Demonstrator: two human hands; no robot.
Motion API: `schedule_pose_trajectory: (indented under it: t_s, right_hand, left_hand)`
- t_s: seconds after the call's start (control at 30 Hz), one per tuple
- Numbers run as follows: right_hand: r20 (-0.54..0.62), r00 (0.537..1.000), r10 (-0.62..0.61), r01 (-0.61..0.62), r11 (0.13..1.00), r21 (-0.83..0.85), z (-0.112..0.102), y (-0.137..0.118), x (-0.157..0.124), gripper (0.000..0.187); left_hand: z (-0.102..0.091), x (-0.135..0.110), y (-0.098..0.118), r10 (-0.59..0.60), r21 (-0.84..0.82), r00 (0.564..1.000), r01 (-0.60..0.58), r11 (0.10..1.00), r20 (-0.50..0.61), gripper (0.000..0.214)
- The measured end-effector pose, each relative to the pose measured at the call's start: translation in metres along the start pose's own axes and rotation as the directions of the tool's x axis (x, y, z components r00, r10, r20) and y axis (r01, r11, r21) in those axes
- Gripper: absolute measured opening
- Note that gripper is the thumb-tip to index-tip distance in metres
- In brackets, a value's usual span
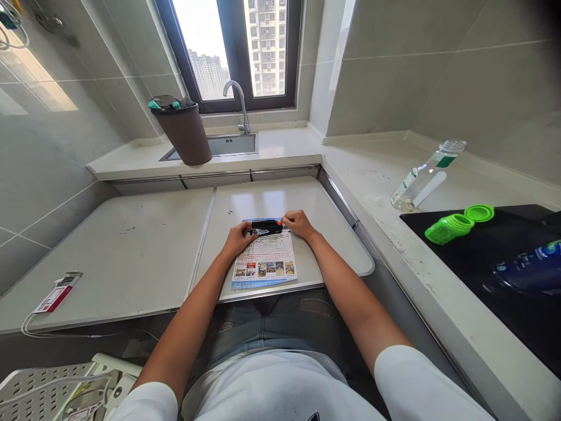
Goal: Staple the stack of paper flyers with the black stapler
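A black handheld object with an orange end lies over the top of a printed leaflet; its exact kind is too small to make out. My left hand is closed around its left end. At the orange end on the right, my right hand is closed, with thumb and fingers pinched on that tip. The leaflet, with rows of small photos and blue borders, rests flat on the white folding table under both hands.
Behind the table are a sink, a faucet and a brown bin. A glass bottle, an open green bottle and a dark blue bottle are on the right. A red-and-white box lies left.
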State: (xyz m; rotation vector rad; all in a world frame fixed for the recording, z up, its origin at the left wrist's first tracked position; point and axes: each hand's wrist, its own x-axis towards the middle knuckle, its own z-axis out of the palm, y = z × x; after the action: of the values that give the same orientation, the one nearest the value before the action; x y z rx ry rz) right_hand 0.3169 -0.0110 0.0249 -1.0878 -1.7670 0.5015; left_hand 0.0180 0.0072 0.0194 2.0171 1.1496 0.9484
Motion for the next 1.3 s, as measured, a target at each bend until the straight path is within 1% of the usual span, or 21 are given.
schedule_pose_trajectory:
  t_s: [0.17, 0.33, 0.43, 0.5, 0.53, 0.63, 0.7, 0.8, 0.87, 0.97, 1.03, 1.1, 1.2, 1.3]
  right_hand:
    - [0.012, 1.000, -0.011, 0.011, 1.000, -0.001, 0.000, 0.000, 0.001, 0.044]
    - [-0.021, 1.000, -0.012, 0.012, 1.000, 0.006, 0.006, 0.000, 0.001, 0.049]
    - [-0.021, 0.999, -0.047, 0.047, 0.999, 0.004, 0.012, -0.001, 0.003, 0.044]
    - [0.018, 0.997, -0.079, 0.079, 0.997, -0.027, 0.015, 0.000, 0.004, 0.035]
    - [0.050, 0.995, -0.091, 0.094, 0.994, -0.059, 0.016, 0.001, 0.004, 0.033]
    - [0.161, 0.982, -0.099, 0.127, 0.977, -0.171, 0.019, 0.007, 0.004, 0.042]
    - [0.212, 0.973, -0.092, 0.137, 0.969, -0.207, 0.020, 0.009, 0.004, 0.043]
    - [0.228, 0.969, -0.098, 0.158, 0.951, -0.265, 0.021, 0.008, 0.003, 0.036]
    - [0.196, 0.971, -0.138, 0.192, 0.936, -0.296, 0.022, 0.003, 0.003, 0.029]
    - [0.117, 0.967, -0.226, 0.249, 0.936, -0.247, 0.024, -0.005, 0.002, 0.023]
    - [0.112, 0.959, -0.258, 0.275, 0.947, -0.167, 0.026, -0.010, 0.001, 0.023]
    - [0.176, 0.947, -0.270, 0.292, 0.950, -0.108, 0.028, -0.015, -0.002, 0.026]
    - [0.275, 0.925, -0.262, 0.296, 0.951, -0.088, 0.029, -0.022, -0.005, 0.026]
    - [0.292, 0.928, -0.231, 0.270, 0.958, -0.098, 0.029, -0.026, -0.006, 0.021]
  left_hand:
    - [0.000, 0.001, -0.001, -0.005, -0.022, 1.000, 0.005, 1.000, -0.007, 0.037]
    - [-0.001, 0.001, -0.001, -0.003, -0.047, 1.000, 0.002, 0.999, -0.010, 0.038]
    - [-0.002, 0.000, -0.001, 0.011, -0.043, 1.000, -0.012, 0.999, -0.014, 0.035]
    - [-0.003, 0.000, 0.000, 0.017, -0.037, 1.000, -0.018, 0.999, -0.025, 0.032]
    - [-0.003, -0.001, 0.000, 0.017, -0.036, 0.999, -0.018, 0.999, -0.034, 0.031]
    - [-0.002, -0.002, 0.001, 0.009, -0.044, 0.997, -0.012, 0.999, -0.074, 0.026]
    - [-0.002, -0.003, 0.003, 0.004, -0.063, 0.995, -0.011, 0.998, -0.102, 0.024]
    - [-0.001, -0.004, 0.005, 0.015, -0.092, 0.990, -0.028, 0.995, -0.139, 0.025]
    - [-0.002, -0.004, 0.008, 0.032, -0.120, 0.984, -0.054, 0.991, -0.173, 0.028]
    - [-0.004, -0.004, 0.013, 0.022, -0.219, 0.968, -0.079, 0.973, -0.251, 0.032]
    - [-0.006, -0.004, 0.016, -0.031, -0.336, 0.962, -0.064, 0.940, -0.271, 0.037]
    - [-0.007, -0.005, 0.019, -0.080, -0.455, 0.966, -0.043, 0.889, -0.247, 0.043]
    - [-0.007, -0.004, 0.020, -0.107, -0.582, 0.967, -0.049, 0.812, -0.231, 0.052]
    - [-0.006, -0.001, 0.016, -0.189, -0.698, 0.960, -0.008, 0.716, -0.205, 0.059]
